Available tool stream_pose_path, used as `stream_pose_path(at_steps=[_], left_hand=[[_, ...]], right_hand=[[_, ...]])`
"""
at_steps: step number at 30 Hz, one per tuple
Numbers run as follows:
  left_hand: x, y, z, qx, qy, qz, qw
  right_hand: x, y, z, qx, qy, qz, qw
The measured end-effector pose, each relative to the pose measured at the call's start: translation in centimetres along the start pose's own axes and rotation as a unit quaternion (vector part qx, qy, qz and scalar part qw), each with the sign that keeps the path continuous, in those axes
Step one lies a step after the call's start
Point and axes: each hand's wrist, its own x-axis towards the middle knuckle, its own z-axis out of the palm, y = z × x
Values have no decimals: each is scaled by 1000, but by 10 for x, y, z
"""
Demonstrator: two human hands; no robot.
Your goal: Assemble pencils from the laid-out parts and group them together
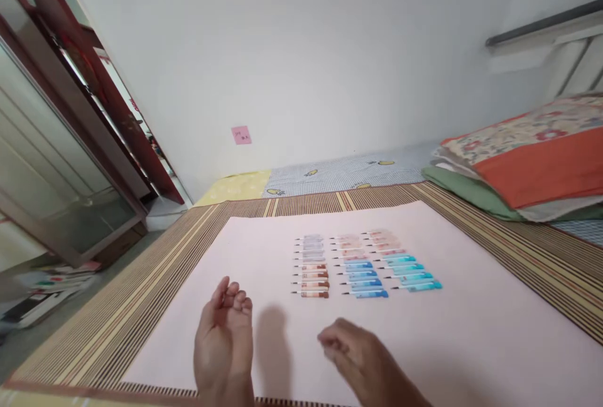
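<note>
Several short pens or pencils lie in three neat columns on a pale pink sheet spread over a striped mat. The left column runs from pale to brown, the other two from pink to blue and teal. My left hand hovers above the sheet's near left part, palm turned inward, fingers loosely curled, holding nothing I can see. My right hand hovers to the right of it, blurred, fingers curled toward the left. Both hands are short of the pen rows and touch none of them.
Folded blankets and a patterned pillow are piled at the right. A checked bedsheet lies along the white wall, which carries a pink sticky note. A dark red framed glass door stands at left, with stacked books on the floor.
</note>
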Motion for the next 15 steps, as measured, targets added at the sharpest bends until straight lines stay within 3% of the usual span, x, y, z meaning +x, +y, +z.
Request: stream_pose_path(at_steps=[3, 6, 15], left_hand=[[18, -26, -16, -9, 24, -84, 996], [37, -50, -30, -17, 69, -155, 985], [60, -75, -49, -31, 110, -170, 979]], right_hand=[[36, 10, -27, -103, 57, -3, 993], [64, 26, -38, -177, 74, -18, 981], [103, 82, -10, -356, 66, -29, 932]])
